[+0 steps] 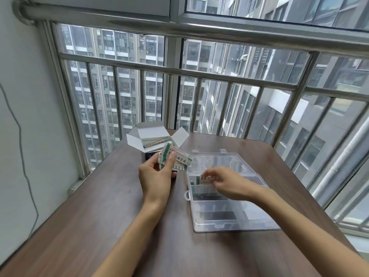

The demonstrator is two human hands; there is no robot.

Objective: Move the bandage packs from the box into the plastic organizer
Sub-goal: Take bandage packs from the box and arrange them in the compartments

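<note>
An open white cardboard box (151, 136) stands at the far left of the table with more bandage packs inside. My left hand (154, 176) grips a fanned bunch of white-and-green bandage packs (175, 159) just in front of the box. The clear plastic organizer (225, 204) lies open to the right, its lid (217, 161) folded back. My right hand (225, 181) pinches one bandage pack (207, 179) over the organizer's far-left compartment. Another pack (203, 189) lies in that compartment.
The brown wooden table (111, 226) ends at a metal railing (199, 72) and window behind. A white wall with a hanging cable (22, 156) runs along the left. The organizer's near compartments hold nothing visible.
</note>
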